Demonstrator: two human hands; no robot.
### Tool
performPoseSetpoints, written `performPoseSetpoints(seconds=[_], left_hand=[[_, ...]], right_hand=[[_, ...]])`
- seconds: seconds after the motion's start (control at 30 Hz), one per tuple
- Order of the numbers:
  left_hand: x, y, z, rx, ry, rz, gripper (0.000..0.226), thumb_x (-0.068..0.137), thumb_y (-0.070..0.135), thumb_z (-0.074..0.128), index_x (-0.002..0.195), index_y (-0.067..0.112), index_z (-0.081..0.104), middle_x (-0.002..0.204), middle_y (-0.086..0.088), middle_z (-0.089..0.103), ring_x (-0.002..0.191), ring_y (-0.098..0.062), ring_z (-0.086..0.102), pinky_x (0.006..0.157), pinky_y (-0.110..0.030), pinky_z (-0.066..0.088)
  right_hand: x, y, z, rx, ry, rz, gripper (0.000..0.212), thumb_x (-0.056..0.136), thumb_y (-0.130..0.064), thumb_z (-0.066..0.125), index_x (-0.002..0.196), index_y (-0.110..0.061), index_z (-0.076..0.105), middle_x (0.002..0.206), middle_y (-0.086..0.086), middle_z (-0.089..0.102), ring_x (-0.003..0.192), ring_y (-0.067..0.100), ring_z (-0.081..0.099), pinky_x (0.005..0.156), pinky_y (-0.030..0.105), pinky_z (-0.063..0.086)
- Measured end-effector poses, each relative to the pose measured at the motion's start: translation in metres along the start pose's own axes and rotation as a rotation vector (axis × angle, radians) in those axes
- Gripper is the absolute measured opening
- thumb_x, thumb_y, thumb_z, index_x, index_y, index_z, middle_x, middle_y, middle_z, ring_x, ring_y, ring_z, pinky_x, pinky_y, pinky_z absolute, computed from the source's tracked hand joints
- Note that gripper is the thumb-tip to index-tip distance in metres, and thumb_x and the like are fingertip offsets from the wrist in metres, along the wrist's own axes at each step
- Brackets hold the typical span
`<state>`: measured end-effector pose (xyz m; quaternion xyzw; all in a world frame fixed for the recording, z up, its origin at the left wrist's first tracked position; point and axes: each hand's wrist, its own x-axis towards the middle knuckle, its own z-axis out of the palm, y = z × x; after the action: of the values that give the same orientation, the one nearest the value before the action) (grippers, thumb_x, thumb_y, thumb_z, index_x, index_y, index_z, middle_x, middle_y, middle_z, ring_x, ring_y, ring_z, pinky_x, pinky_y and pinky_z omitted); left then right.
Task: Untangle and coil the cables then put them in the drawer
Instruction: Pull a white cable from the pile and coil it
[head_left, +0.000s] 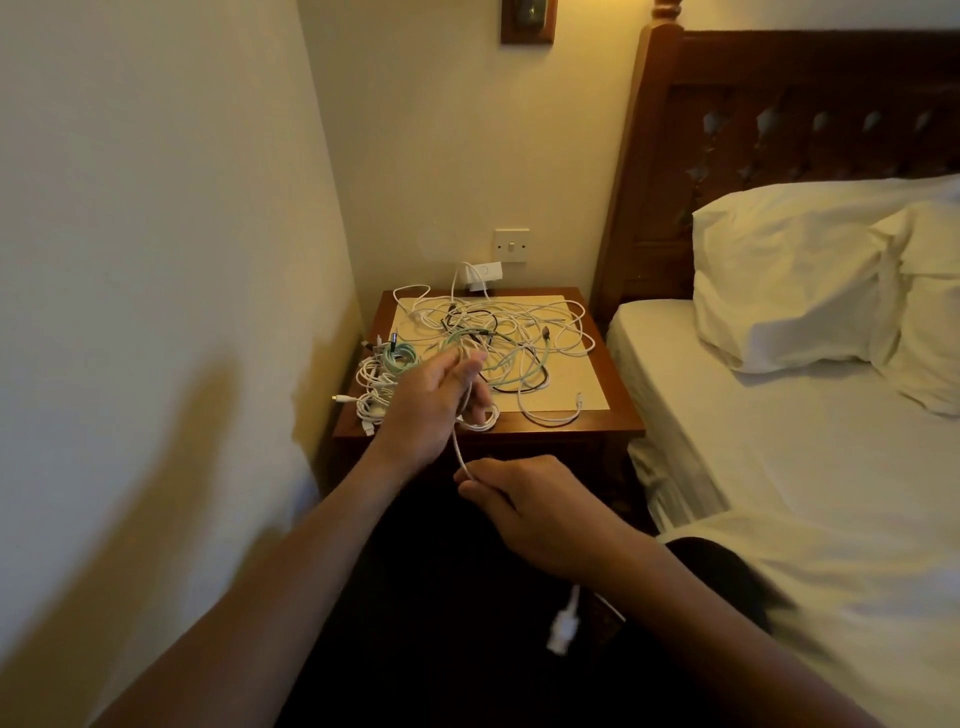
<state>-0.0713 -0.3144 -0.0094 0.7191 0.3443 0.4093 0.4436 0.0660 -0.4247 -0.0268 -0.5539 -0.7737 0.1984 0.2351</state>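
Observation:
A tangle of white, green and black cables lies spread over the wooden bedside table. Several coiled cables sit bunched at the table's left edge. My left hand holds loops of a white cable above the table's front edge. That cable runs down to my right hand, which pinches it between thumb and fingers. Its white plug end dangles below my right wrist. No drawer front shows clearly; the table's front is in dark shadow.
A wall stands close on the left. The bed with white sheet and pillows borders the table on the right, with a carved wooden headboard behind. A wall switch and a plugged-in charger sit behind the table.

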Motion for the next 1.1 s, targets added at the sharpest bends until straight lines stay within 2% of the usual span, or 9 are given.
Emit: performPoseSetpoints(seconds=[0.17, 0.27, 0.43, 0.6, 0.73, 0.8, 0.87, 0.97, 1.1], left_hand=[[-0.007, -0.01, -0.023, 0.453, -0.324, 0.004, 0.033, 0.109, 0.031, 0.045, 0.094, 0.011, 0.068, 0.066, -0.002, 0.067, 0.056, -0.014, 0.06, 0.061, -0.024, 0.045], [-0.011, -0.003, -0.037, 0.459, -0.526, -0.089, 0.034, 0.109, 0.033, 0.044, 0.099, 0.018, 0.073, 0.061, 0.001, 0.062, 0.054, -0.011, 0.054, 0.061, -0.027, 0.044], [-0.018, 0.001, -0.05, 0.271, -0.655, -0.196, 0.026, 0.102, 0.038, 0.056, 0.1, 0.019, 0.074, 0.061, 0.003, 0.055, 0.055, -0.009, 0.048, 0.054, -0.02, 0.037], [-0.012, -0.004, -0.055, -0.016, -0.422, -0.281, 0.032, 0.103, 0.029, 0.052, 0.093, 0.002, 0.068, 0.055, 0.0, 0.043, 0.049, -0.01, 0.038, 0.049, -0.02, 0.031], [0.001, -0.009, -0.057, -0.023, -0.217, -0.37, 0.027, 0.102, 0.027, 0.058, 0.085, 0.008, 0.068, 0.065, -0.005, 0.053, 0.06, -0.017, 0.049, 0.056, -0.024, 0.037], [0.002, -0.004, -0.056, -0.099, -0.263, -0.384, 0.026, 0.101, 0.026, 0.059, 0.085, 0.007, 0.067, 0.058, -0.001, 0.041, 0.051, -0.013, 0.037, 0.049, -0.02, 0.032], [0.0, 0.005, -0.05, -0.193, -0.367, -0.39, 0.026, 0.101, 0.023, 0.057, 0.083, 0.007, 0.067, 0.055, 0.003, 0.031, 0.045, -0.008, 0.027, 0.043, -0.017, 0.026], [-0.01, 0.012, -0.034, -0.28, -0.503, -0.421, 0.026, 0.101, 0.023, 0.057, 0.083, 0.006, 0.064, 0.053, 0.005, 0.029, 0.042, -0.006, 0.025, 0.043, -0.018, 0.021], [-0.015, 0.001, -0.026, -0.454, -0.508, -0.461, 0.026, 0.094, 0.031, 0.058, 0.081, 0.008, 0.059, 0.053, 0.003, 0.031, 0.041, -0.008, 0.026, 0.046, -0.023, 0.016]], right_hand=[[-0.005, 0.012, -0.061, -0.049, 0.02, 0.041, 0.022, 0.106, -0.035, 0.052, 0.11, -0.027, 0.072, 0.092, -0.007, 0.071, 0.081, 0.005, 0.064, 0.075, 0.027, 0.054], [-0.009, 0.048, -0.08, 0.069, 0.129, 0.128, 0.015, 0.102, -0.033, 0.06, 0.108, -0.033, 0.073, 0.097, -0.013, 0.073, 0.092, 0.001, 0.066, 0.08, 0.029, 0.058], [-0.01, 0.086, -0.074, 0.198, 0.245, 0.18, 0.017, 0.1, -0.026, 0.064, 0.11, -0.025, 0.078, 0.1, -0.011, 0.075, 0.099, 0.01, 0.068, 0.087, 0.043, 0.059], [-0.015, 0.088, -0.061, 0.32, 0.287, 0.199, 0.015, 0.098, -0.023, 0.067, 0.106, -0.03, 0.078, 0.086, -0.01, 0.072, 0.086, 0.011, 0.067, 0.074, 0.03, 0.053], [-0.013, 0.066, -0.054, 0.162, 0.052, 0.086, 0.015, 0.097, -0.019, 0.069, 0.105, -0.027, 0.079, 0.089, -0.015, 0.072, 0.09, 0.004, 0.065, 0.074, 0.014, 0.049], [-0.006, 0.069, -0.052, -0.047, -0.007, 0.05, 0.015, 0.097, -0.02, 0.069, 0.107, -0.026, 0.079, 0.096, -0.015, 0.071, 0.094, 0.004, 0.063, 0.082, 0.02, 0.051], [-0.001, 0.083, -0.053, -0.22, 0.073, 0.047, 0.016, 0.098, -0.021, 0.067, 0.108, -0.026, 0.079, 0.103, -0.011, 0.073, 0.098, 0.007, 0.063, 0.088, 0.032, 0.052], [0.008, 0.092, -0.057, -0.403, 0.146, 0.029, 0.016, 0.099, -0.025, 0.065, 0.108, -0.03, 0.077, 0.109, -0.011, 0.074, 0.102, 0.014, 0.062, 0.085, 0.035, 0.043], [0.019, 0.09, -0.056, -0.415, -0.03, 0.183, 0.018, 0.1, -0.034, 0.062, 0.114, -0.039, 0.074, 0.117, -0.015, 0.069, 0.115, 0.014, 0.054, 0.098, 0.041, 0.04]])
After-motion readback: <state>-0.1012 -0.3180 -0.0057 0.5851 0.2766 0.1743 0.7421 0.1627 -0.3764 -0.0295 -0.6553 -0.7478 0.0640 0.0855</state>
